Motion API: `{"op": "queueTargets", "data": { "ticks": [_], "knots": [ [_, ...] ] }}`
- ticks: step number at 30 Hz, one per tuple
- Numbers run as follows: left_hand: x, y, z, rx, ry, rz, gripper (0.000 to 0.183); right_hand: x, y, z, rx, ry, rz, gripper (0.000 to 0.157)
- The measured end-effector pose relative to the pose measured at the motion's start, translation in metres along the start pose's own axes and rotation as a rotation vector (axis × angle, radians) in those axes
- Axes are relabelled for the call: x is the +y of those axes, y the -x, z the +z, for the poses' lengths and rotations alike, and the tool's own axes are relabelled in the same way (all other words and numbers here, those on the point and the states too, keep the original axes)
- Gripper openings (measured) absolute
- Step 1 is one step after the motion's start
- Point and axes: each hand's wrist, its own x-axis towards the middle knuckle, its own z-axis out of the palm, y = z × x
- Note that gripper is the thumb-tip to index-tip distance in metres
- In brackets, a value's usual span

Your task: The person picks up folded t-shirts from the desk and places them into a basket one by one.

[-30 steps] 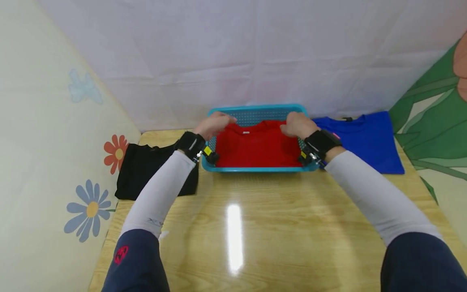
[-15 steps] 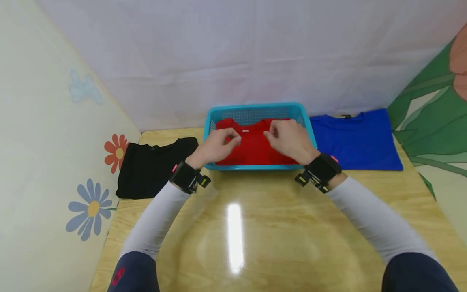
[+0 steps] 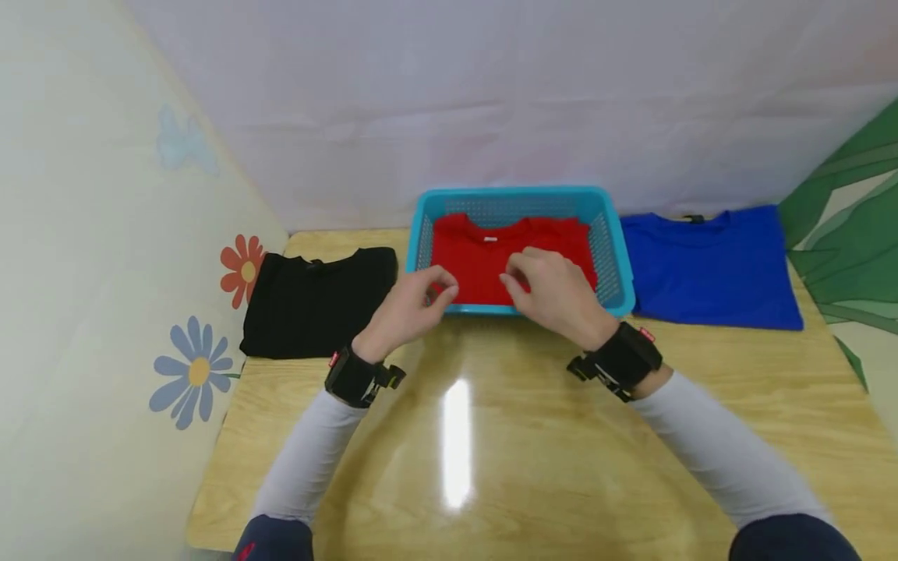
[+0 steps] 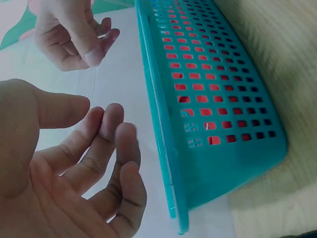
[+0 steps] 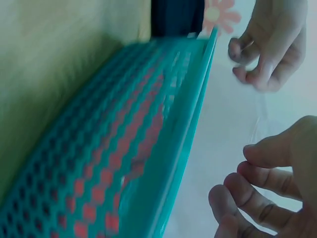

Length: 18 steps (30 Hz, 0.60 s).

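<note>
A red shirt (image 3: 480, 269), folded with its collar at the back, lies inside a turquoise plastic basket (image 3: 519, 192). My left hand (image 3: 410, 308) hovers by the basket's front left corner, its fingers loosely bent and holding nothing. Over the front rim hangs my right hand (image 3: 557, 292), also with relaxed, bent fingers and nothing in them. Both wrist views show the fingers apart from the basket's perforated wall (image 4: 218, 99). Through its holes the red cloth shows. Part of the shirt's front is hidden behind the hands in the head view.
A folded black shirt (image 3: 319, 308) lies left of the basket on the wooden table (image 3: 547, 452). To the right is a folded blue shirt (image 3: 712, 269), close to the basket's side. A white cloth (image 3: 526, 101) hangs behind, and painted walls flank the table.
Both hands have lifted off the red shirt's upper corners and drawn back toward the basket's front rim. The red shirt stays in the basket. The head view has shifted slightly.
</note>
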Motion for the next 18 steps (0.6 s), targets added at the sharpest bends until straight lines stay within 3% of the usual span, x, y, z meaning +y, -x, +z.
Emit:
{"op": "queueTargets", "data": {
  "ticks": [9,18],
  "knots": [
    [-0.004,0.022,0.005,0.017,-0.029,-0.049,0.014,-0.041,0.011,0.032,-0.087,-0.088,-0.108,0.014],
    [-0.025,0.051,0.008,0.013,0.024,-0.097,0.015,-0.055,0.013,0.07,-0.161,-0.193,-0.146,0.015]
  ]
}}
